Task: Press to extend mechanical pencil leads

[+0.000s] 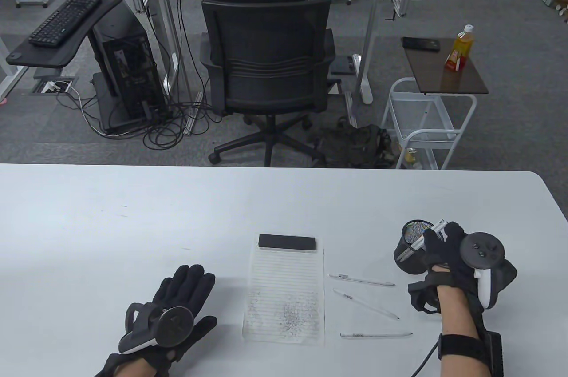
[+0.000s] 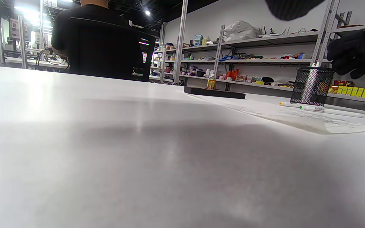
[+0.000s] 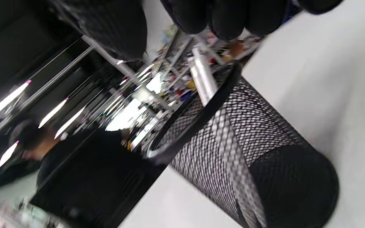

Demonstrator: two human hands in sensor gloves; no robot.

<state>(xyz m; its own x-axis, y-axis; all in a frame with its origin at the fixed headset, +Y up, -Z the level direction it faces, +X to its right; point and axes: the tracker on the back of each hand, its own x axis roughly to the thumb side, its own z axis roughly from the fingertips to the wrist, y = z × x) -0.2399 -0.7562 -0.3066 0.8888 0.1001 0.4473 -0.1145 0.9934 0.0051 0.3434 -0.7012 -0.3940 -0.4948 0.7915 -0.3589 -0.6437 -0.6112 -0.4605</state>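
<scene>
Right hand (image 1: 448,248) grips a slim pencil (image 1: 432,231) in the mesh cup (image 1: 410,257); left hand (image 1: 177,306) flat, empty.

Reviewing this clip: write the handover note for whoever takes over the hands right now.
Left hand: flat on the table, holding nothing.
Right hand: at the mesh cup, fingers on a pencil standing in it; firm grip not confirmed.
Three pencils lie right of the scribbled paper, eraser block at its top.
Done: cannot tell which leads are extended.
Left: lift the pencil, press its cap.
</scene>
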